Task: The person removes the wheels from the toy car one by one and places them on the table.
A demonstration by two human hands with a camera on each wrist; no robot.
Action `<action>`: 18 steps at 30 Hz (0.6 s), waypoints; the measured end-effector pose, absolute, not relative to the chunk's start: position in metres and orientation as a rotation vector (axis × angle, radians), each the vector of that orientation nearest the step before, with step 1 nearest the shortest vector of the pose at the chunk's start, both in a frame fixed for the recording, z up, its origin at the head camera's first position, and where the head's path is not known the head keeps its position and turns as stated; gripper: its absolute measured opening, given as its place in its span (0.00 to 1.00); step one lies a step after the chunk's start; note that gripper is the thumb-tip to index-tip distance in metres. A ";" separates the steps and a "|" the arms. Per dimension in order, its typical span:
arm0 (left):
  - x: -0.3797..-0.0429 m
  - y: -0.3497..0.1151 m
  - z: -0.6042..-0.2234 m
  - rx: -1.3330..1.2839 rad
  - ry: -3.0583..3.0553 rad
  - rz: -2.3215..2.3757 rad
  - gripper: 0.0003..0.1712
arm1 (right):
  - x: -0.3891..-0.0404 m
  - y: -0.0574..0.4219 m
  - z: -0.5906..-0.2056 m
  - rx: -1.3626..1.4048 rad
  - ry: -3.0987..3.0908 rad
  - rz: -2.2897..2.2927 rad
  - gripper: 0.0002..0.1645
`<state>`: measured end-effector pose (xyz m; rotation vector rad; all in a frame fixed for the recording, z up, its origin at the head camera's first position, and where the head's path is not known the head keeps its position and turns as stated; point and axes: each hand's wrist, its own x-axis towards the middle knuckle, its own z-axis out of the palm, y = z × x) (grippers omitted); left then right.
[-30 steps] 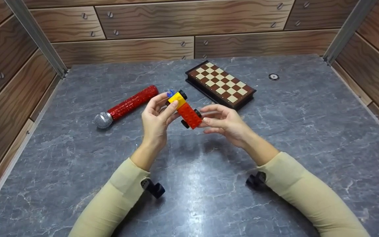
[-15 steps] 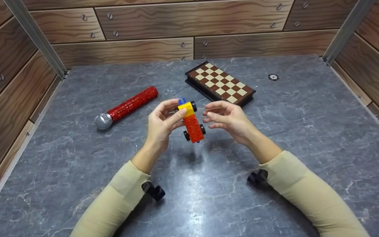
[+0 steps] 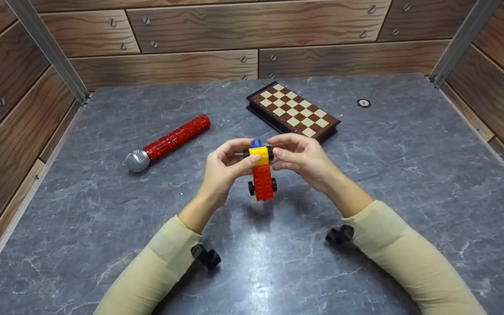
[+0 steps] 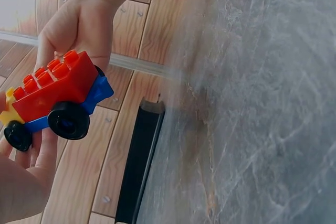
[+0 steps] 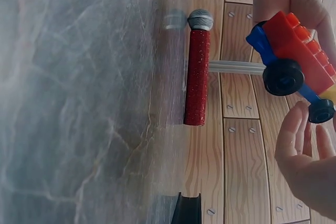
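Note:
A toy car of building bricks (image 3: 262, 181), red and yellow on a blue base with black wheels, hangs above the table with its yellow end away from me. My left hand (image 3: 223, 168) grips that end, thumb on the yellow brick and fingers beneath. My right hand (image 3: 302, 159) is at the other side of the same end, fingertips right at the front wheel. In the right wrist view, its fingers (image 5: 294, 129) are extended beside the small wheel. The left wrist view shows the car's (image 4: 58, 85) red studs and blue base side-on.
Left of the hands, a red glittery microphone (image 3: 177, 138) with a silver head lies on the grey marbled table (image 3: 103, 218). A folded chessboard case (image 3: 293, 109) is behind the right hand. A round black-and-white chip (image 3: 364, 103) lies farther right. Wood-patterned walls (image 3: 190, 30) enclose the table.
My left hand has brought the car right and nearer me, turning it until its length points toward me. The right hand moved off the rear end and is now at the front wheel.

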<state>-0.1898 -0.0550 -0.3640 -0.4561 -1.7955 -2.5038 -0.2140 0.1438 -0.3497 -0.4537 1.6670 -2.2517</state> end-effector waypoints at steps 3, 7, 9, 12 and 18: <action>-0.189 -0.055 -0.366 -0.466 -1.807 -2.506 0.21 | -0.214 0.143 -0.351 -0.458 1.631 -2.262 0.13; -0.188 -0.054 -0.367 -0.474 -1.811 -2.501 0.21 | -0.213 0.141 -0.354 -0.456 1.583 -2.285 0.10; -0.188 -0.054 -0.367 -0.487 -1.818 -2.490 0.21 | -0.213 0.140 -0.355 -0.461 1.568 -2.297 0.10; -0.187 -0.053 -0.367 -0.515 -1.838 -2.463 0.21 | -0.213 0.139 -0.354 -0.462 1.574 -2.317 0.10; -0.185 -0.054 -0.368 -0.587 -1.912 -2.368 0.29 | -0.212 0.136 -0.350 -0.401 1.621 -2.365 0.10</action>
